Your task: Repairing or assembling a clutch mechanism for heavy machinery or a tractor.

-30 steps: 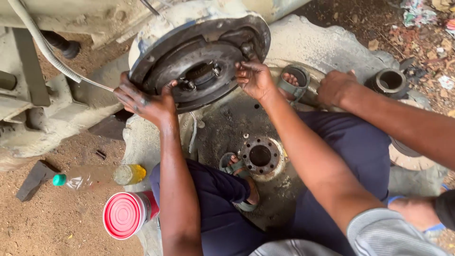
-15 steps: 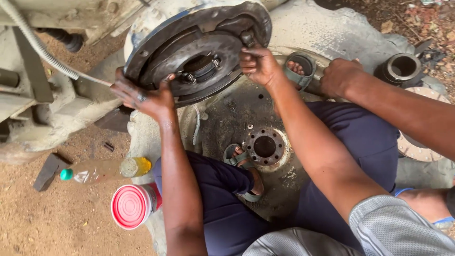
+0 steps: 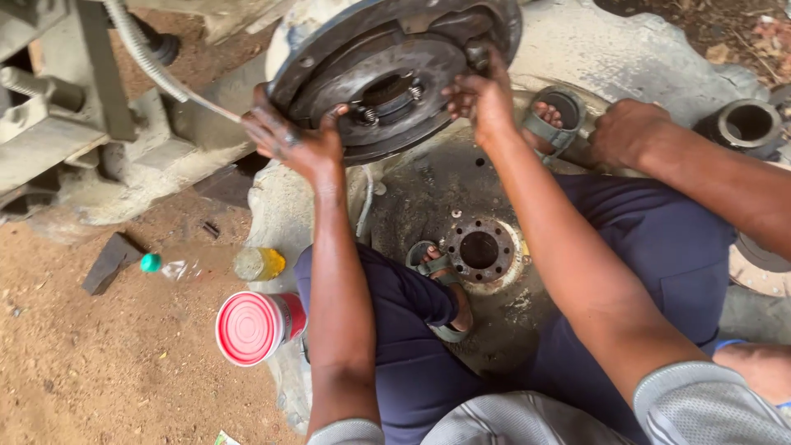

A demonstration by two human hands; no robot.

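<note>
on the dirt we count one red-lidded can [image 3: 251, 327] and one yellow bottle [image 3: 259, 264]. our left hand [image 3: 292, 140] grips the rim of the one round brake plate [image 3: 387, 78], raised above our lap; our right hand [image 3: 482, 99] clasps its other edge (a third hand [image 3: 626, 132], a co-worker's, rests beside).

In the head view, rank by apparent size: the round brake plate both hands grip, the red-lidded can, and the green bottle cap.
1. Round brake plate, held by the left hand and right hand: largest.
2. Red-lidded can.
3. Green bottle cap: smallest.
</note>
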